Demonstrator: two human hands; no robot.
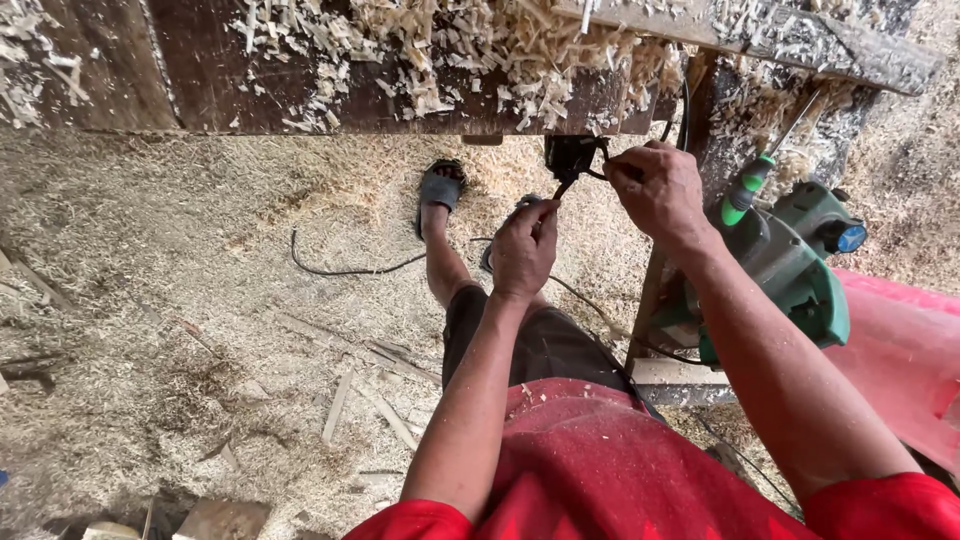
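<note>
**Two hands at a black box under a workbench**

Two bare hands meet at a small black box-shaped fitting (570,155), fixed just under the near edge of a dark wooden bench (330,90) strewn with pale wood shavings. The left hand (524,248) pinches a thin dark piece just below the box, fingers closed on it. The right hand (657,190) grips a thin black cable (600,172) at the box's right side, seemingly steadying it. To the right, a green electric power tool (790,265) rests against a wooden post, a green-handled screwdriver (752,182) standing beside it. Farther down, a sandalled foot (440,188) stands on a sawdust-covered floor (180,300), where a loose black cord (340,266) trails left.
</note>
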